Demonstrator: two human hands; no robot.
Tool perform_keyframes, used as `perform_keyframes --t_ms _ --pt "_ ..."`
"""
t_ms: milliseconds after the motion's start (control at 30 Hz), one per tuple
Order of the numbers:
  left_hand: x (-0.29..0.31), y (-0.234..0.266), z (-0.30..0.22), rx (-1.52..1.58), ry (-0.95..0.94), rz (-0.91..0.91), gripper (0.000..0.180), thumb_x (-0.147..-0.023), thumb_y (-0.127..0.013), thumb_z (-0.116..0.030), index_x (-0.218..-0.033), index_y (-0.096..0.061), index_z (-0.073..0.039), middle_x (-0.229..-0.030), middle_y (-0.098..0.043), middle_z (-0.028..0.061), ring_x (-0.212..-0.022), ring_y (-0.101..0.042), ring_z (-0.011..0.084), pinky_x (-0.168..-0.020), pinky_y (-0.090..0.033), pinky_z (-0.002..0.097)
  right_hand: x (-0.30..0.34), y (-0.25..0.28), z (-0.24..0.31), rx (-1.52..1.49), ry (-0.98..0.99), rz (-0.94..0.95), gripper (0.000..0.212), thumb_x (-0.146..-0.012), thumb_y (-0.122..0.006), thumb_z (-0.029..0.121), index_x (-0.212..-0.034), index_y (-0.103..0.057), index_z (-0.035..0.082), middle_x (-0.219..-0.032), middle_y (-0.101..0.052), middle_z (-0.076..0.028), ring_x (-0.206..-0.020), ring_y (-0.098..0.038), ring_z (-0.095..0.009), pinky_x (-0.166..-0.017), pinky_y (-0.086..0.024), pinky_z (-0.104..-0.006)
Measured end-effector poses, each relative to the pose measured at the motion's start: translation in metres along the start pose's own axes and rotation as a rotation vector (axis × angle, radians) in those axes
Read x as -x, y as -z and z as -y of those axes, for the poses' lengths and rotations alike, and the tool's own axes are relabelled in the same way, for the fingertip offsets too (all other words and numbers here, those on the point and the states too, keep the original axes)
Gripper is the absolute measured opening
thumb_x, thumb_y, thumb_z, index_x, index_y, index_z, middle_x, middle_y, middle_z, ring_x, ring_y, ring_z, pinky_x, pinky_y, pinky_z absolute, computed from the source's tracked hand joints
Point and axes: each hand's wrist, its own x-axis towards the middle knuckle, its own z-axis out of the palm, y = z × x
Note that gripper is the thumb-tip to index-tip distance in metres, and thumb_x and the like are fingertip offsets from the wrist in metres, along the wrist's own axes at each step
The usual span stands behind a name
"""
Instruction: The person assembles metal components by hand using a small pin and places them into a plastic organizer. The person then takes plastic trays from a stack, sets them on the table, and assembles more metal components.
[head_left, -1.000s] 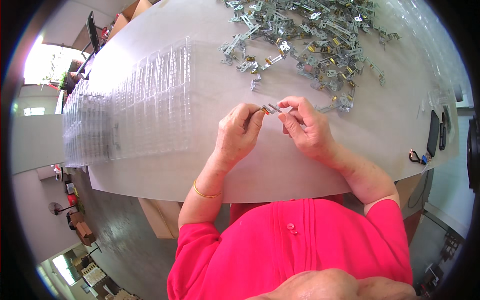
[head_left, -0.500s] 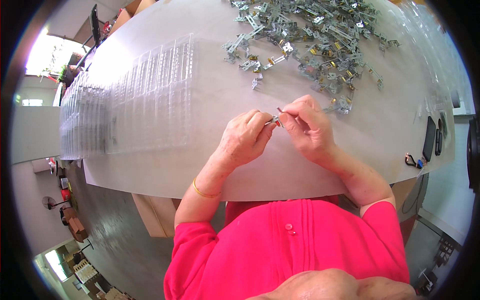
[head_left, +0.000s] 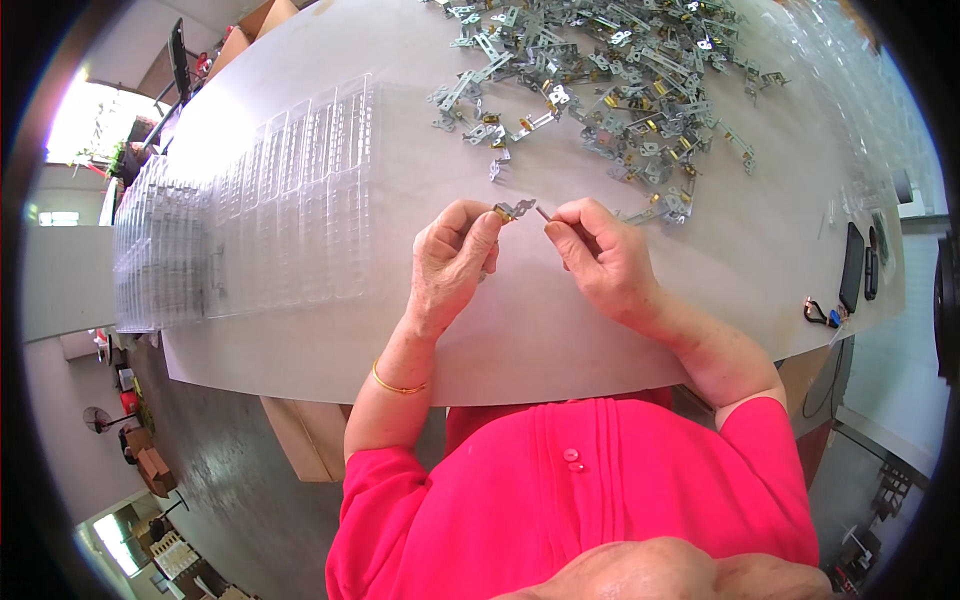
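My left hand (head_left: 453, 262) pinches a small metal bracket (head_left: 516, 209) between thumb and fingers; its flat grey end points toward the right hand. Close by on the right, my right hand (head_left: 600, 257) is closed on a thin, short dark rod (head_left: 544, 214), whose tip sticks out toward the bracket. A narrow gap separates rod and bracket. Both hands hover over the near middle of the table. Beyond them spreads a large heap of similar metal brackets (head_left: 640, 90) with brass-coloured parts, and one loose bracket (head_left: 497, 165) lies at its near edge.
Clear plastic trays (head_left: 290, 200) cover the table's left, with a stack of them (head_left: 160, 240) at the far left. Transparent plastic (head_left: 850, 110) lies at the right rear. A dark flat object (head_left: 852, 268) and a small black-and-blue item (head_left: 822, 314) rest near the right edge.
My hands have moved apart. The left went left and turned, bringing the bracket into clearer sight, while the right still holds the rod.
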Motion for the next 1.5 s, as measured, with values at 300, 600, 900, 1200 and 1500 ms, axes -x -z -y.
perform_keyframes --t_ms 300,600,900,1200,1500 --pt "-0.001 -0.001 0.003 -0.188 -0.146 -0.019 0.015 -0.100 -0.061 -0.013 -0.096 -0.065 0.001 -0.070 -0.056 -0.0019 -0.059 -0.050 0.0041 -0.052 -0.039 0.0198 -0.002 0.002 -0.001 0.035 -0.013 0.015 0.009 -0.096 -0.067 0.009 -0.098 -0.060 0.004 -0.067 -0.058 -0.003 -0.057 -0.048 -0.008 -0.052 -0.040 -0.0272" --pt "-0.002 -0.002 0.004 -0.487 -0.457 0.030 0.002 -0.093 -0.065 -0.004 -0.093 -0.066 -0.002 -0.073 -0.060 0.0043 -0.062 -0.052 0.0124 -0.056 -0.043 0.0267 -0.005 0.005 0.006 -0.081 -0.127 0.120 0.013 -0.103 -0.052 0.011 -0.113 -0.058 0.004 -0.077 -0.062 -0.004 -0.061 -0.055 -0.007 -0.055 -0.046 -0.0246" --pt "-0.001 -0.001 0.004 -0.473 -0.480 0.126 0.003 -0.091 -0.067 -0.004 -0.090 -0.064 -0.003 -0.075 -0.063 0.0060 -0.061 -0.054 0.0151 -0.057 -0.044 0.0292 -0.007 0.012 0.003 -0.341 -0.299 0.247 0.014 -0.103 -0.052 0.014 -0.104 -0.061 0.004 -0.081 -0.061 0.000 -0.067 -0.055 -0.006 -0.059 -0.046 -0.0224" --pt "0.000 0.002 0.006 -0.291 -0.259 0.253 0.013 -0.095 -0.066 -0.014 -0.093 -0.066 -0.001 -0.070 -0.060 0.0021 -0.060 -0.053 0.0097 -0.054 -0.043 0.0258 -0.007 0.008 -0.004 -0.251 0.037 0.077 0.007 -0.098 -0.062 0.009 -0.095 -0.058 0.004 -0.096 -0.064 -0.005 -0.087 -0.060 -0.012 -0.078 -0.048 -0.0267" --pt "-0.002 0.008 -0.008 -0.026 0.170 0.251 0.026 -0.099 -0.064 -0.029 -0.094 -0.066 -0.003 -0.065 -0.055 -0.0028 -0.057 -0.048 0.0040 -0.050 -0.034 0.0210 -0.011 0.020 0.004 -0.023 0.392 0.135 0.010 -0.090 -0.067 -0.001 -0.094 -0.059 0.003 -0.105 -0.065 -0.012 -0.090 -0.063 -0.022 -0.081 -0.050 -0.0320"
